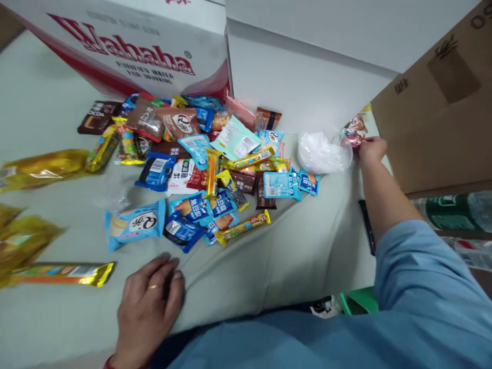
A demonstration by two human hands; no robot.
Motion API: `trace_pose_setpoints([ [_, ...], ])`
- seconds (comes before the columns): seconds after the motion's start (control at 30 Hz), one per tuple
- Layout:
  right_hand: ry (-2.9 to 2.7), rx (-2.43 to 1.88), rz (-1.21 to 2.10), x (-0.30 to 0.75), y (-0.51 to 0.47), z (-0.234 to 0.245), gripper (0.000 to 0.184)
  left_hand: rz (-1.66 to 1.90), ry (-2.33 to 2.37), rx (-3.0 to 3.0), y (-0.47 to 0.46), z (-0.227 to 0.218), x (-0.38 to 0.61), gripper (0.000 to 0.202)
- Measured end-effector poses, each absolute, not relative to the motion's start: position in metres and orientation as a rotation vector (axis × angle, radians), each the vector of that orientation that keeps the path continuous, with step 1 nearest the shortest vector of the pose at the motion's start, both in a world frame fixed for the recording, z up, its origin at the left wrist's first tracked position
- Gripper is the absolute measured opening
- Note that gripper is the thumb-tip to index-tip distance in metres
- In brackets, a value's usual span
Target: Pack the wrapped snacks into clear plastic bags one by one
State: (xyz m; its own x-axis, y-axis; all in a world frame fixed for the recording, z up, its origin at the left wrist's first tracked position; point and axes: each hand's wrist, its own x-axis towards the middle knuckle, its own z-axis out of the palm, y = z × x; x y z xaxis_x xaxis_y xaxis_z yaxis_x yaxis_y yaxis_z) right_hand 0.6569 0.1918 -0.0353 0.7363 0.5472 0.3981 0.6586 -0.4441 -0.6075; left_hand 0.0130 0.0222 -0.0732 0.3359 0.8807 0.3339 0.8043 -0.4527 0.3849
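Observation:
My left hand rests on the pale cloth near the front edge, fingers curled downward with a ring on one finger, holding nothing. A light blue snack pack lies just beyond it. My right hand reaches far right, its fingers closed on a clear plastic bag holding a red and white snack. A crumpled white plastic bag lies beside it. A heap of several wrapped snacks covers the middle of the cloth.
A white and red Wahaha carton stands at the back left, a white box behind centre, a brown cardboard box at the right. Gold wrappers lie at the left edge. A green bottle and a dark phone sit lower right.

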Motion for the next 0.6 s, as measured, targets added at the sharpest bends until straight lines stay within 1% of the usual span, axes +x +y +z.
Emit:
trace_pose_setpoints([
  [0.03,-0.87,-2.191,-0.245,0.657,0.194,-0.034,0.012,0.761,1.566,2.442,0.022,-0.074,0.013,0.024],
  [0.07,-0.833,-2.238,-0.301,0.655,0.195,-0.033,0.008,0.766,1.583,2.434,0.021,-0.074,0.012,0.025],
  [0.13,-0.879,-2.323,-0.368,0.651,0.197,-0.03,0.031,0.763,1.603,2.421,0.02,-0.074,0.011,0.026],
  [0.17,-0.964,-2.36,-0.35,0.649,0.199,-0.03,0.039,0.755,1.606,2.419,0.019,-0.074,0.011,0.025],
  [0.2,-1.057,-2.397,-0.295,0.647,0.203,-0.032,0.042,0.748,1.61,2.418,0.019,-0.074,0.011,0.025],
  [0.23,-1.139,-2.424,-0.22,0.645,0.207,-0.034,0.042,0.747,1.614,2.423,0.019,-0.074,0.011,0.023],
  [0.3,-1.218,-2.454,-0.089,0.646,0.22,-0.039,0.033,0.734,1.633,2.437,0.02,-0.074,0.012,0.022],
  [0.37,-1.244,-2.471,-0.062,0.652,0.236,-0.041,0.02,0.722,1.65,2.443,0.02,-0.074,0.013,0.021],
  [0.4,-1.255,-2.475,-0.063,0.656,0.244,-0.039,0.018,0.717,1.655,2.438,0.02,-0.074,0.014,0.022],
  [0.5,-1.278,-2.494,-0.036,0.666,0.259,-0.025,0.026,0.746,1.686,2.35,0.018,-0.074,0.016,0.027],
  [0.6,-1.271,-2.532,-0.03,0.666,0.248,-0.001,0.031,0.787,1.74,2.182,0.015,-0.073,0.019,0.034],
])
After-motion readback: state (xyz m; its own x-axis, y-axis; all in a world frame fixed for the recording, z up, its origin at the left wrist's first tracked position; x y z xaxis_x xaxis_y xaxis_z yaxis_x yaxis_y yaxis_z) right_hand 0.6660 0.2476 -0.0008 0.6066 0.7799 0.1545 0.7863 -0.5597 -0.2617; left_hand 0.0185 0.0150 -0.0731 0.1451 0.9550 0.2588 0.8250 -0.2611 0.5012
